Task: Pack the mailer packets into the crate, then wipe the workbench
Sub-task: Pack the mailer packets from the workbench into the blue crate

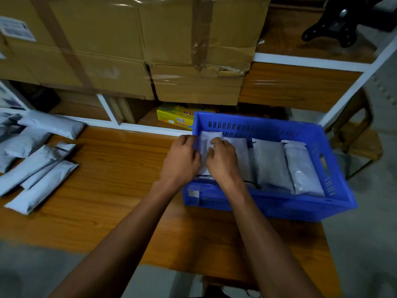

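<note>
Hands (181,160) (221,161) side by side, fingers curled on packet (204,147) in crate (279,205).

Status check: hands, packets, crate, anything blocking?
Both hands, left and right, setting a packet into the blue crate. More packets wait on the bench. Nothing blocking.

Under both hands: blue moulded plastic crate (300,134), slotted walls, dull sheen. Inside it, right of the hands, grey plastic-film mailer packets (270,164), slightly glossy, creased. Beneath the forearms, orange-brown wooden workbench (120,168), smooth, grain showing. Beyond the hands, matt brown cardboard boxes (107,50) with shiny tape.
</note>
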The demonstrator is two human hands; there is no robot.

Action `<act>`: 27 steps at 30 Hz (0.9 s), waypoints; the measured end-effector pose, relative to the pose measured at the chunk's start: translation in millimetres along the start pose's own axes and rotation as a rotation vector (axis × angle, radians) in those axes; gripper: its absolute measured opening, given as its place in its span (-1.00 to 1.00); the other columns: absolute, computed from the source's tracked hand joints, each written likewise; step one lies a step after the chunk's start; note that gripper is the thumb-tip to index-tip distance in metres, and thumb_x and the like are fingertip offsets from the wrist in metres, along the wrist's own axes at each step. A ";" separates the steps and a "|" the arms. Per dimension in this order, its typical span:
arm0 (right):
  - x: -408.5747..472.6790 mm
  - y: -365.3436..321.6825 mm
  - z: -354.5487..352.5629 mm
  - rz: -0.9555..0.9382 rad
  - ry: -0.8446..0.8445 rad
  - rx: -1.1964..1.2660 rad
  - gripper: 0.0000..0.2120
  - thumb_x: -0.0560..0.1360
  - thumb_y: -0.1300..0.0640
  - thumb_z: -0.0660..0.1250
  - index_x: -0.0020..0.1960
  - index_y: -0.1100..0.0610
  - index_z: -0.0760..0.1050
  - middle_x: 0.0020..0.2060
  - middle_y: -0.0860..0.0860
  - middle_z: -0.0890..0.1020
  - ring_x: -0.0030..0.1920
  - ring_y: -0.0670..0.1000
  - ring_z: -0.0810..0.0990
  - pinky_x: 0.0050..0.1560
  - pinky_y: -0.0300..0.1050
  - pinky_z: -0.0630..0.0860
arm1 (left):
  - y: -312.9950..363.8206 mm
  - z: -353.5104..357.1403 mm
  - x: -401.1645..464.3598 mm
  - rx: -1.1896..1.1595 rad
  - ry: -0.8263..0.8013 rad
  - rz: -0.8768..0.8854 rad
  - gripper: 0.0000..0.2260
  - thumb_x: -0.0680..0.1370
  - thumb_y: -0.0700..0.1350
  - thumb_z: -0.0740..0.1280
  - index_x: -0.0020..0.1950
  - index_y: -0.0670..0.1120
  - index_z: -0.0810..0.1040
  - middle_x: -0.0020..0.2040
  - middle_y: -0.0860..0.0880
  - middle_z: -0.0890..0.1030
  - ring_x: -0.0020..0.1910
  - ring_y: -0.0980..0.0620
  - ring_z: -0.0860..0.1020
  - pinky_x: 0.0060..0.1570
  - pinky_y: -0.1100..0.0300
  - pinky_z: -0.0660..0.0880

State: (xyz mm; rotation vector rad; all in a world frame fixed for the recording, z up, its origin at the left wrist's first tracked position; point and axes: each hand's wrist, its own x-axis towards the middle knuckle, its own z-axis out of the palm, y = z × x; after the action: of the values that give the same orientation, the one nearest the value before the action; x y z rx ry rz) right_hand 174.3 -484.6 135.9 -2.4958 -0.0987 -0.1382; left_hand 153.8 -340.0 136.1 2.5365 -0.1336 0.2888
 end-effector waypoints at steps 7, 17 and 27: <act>-79.5 -105.0 84.0 -0.245 -0.015 0.054 -0.86 0.64 0.18 0.26 0.15 0.12 0.55 0.03 0.08 0.60 0.01 0.12 0.59 -0.02 -0.02 0.48 | -113.4 -66.5 -100.5 0.063 -0.024 -0.190 -0.59 0.65 0.01 0.17 0.45 -0.09 0.51 0.28 -0.15 0.57 0.27 -0.21 0.52 0.15 -0.12 0.55; -149.9 -202.4 224.8 -0.212 -0.513 -0.067 -0.68 0.69 0.17 0.26 0.43 0.15 0.47 0.35 0.15 0.52 0.37 0.17 0.52 0.20 -0.03 0.49 | -275.2 -112.9 -233.7 0.117 -0.109 -0.526 -0.60 0.65 0.01 0.23 0.48 -0.03 0.48 0.30 -0.15 0.57 0.26 -0.18 0.53 0.13 -0.17 0.60; -116.2 -322.8 349.2 -0.308 -0.610 -0.034 -0.49 0.69 0.04 0.29 0.58 0.14 0.29 0.50 0.19 0.37 0.49 0.23 0.37 0.37 0.08 0.41 | -420.0 -206.1 -212.3 0.201 0.055 -0.655 -0.57 0.64 -0.04 0.31 0.49 -0.13 0.49 0.36 -0.24 0.53 0.30 -0.28 0.50 0.24 -0.18 0.54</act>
State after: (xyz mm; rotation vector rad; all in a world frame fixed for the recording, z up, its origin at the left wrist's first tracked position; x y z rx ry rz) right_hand 52.0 -21.6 34.5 -2.4562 -0.7343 0.5028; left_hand -22.8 130.1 27.7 2.5972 0.7663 0.1106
